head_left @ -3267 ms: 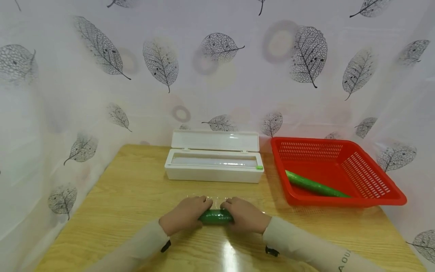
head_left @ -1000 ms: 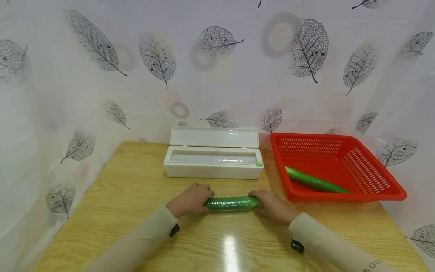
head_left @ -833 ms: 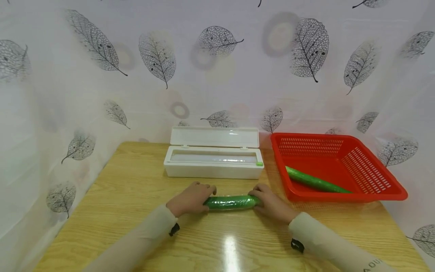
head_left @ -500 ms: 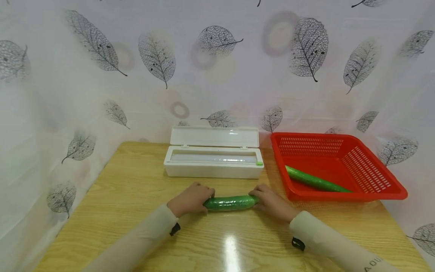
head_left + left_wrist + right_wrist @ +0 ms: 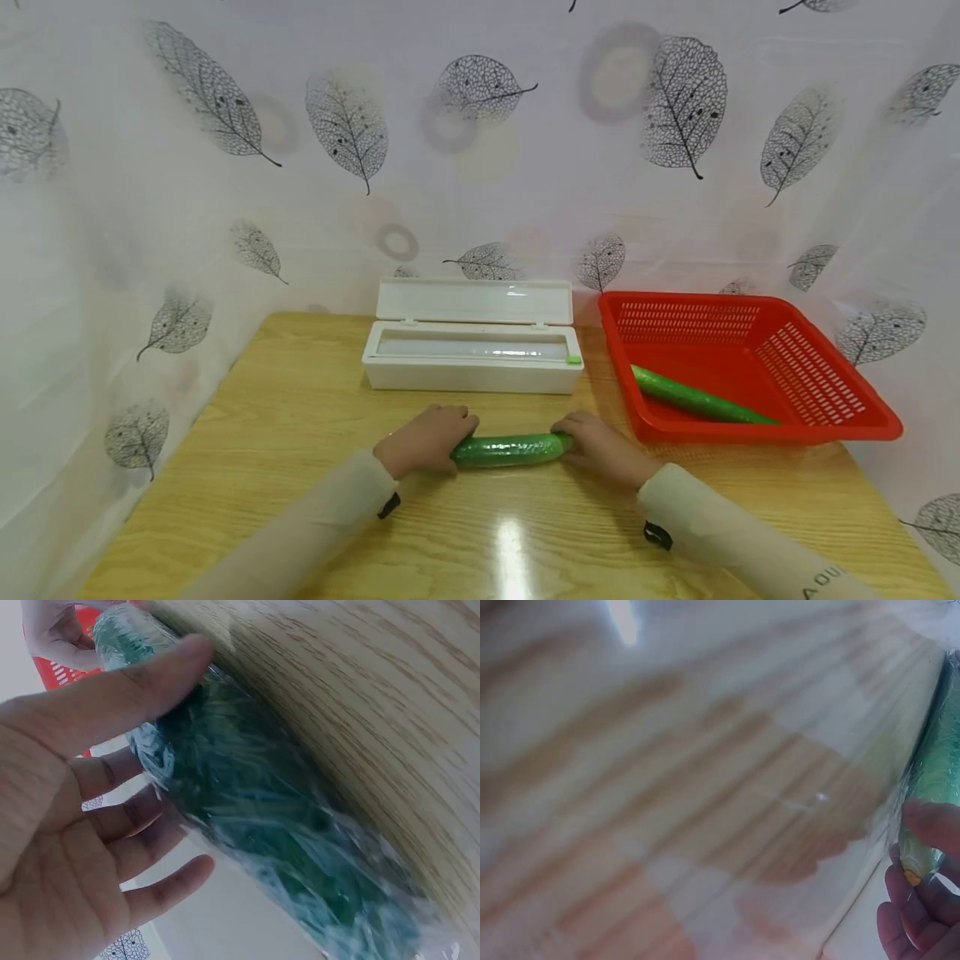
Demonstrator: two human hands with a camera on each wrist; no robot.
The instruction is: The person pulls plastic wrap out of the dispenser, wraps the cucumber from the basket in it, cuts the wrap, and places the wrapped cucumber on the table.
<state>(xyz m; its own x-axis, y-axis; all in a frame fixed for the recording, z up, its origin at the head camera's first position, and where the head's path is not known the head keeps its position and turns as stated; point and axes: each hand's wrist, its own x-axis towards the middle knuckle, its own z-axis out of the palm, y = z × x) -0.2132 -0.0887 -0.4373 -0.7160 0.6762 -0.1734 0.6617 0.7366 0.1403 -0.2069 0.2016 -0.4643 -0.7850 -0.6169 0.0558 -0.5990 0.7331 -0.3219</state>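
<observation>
A green cucumber (image 5: 510,451) wrapped in clear cling film lies crosswise on the wooden table, between my two hands. My left hand (image 5: 427,439) grips its left part; in the left wrist view the thumb lies over the film and the fingers sit on the opposite side. Crinkled film (image 5: 390,922) extends past the cucumber's end there. With thumb and fingers, my right hand (image 5: 606,452) pinches the other end. The right wrist view shows that paler end, with a small yellowish tip (image 5: 912,877), at my fingers under the film.
Behind the cucumber stands a white cling film box (image 5: 472,380), lid up, with a film roll (image 5: 472,348) inside and a small green slider at its right. At right, a red plastic basket (image 5: 750,433) holds another cucumber (image 5: 697,397). A leaf-patterned curtain hangs behind.
From close together over the cucumber's middle, my hands have spread to its two ends, and the cucumber has shifted slightly away from me. Over the last second they have barely moved.
</observation>
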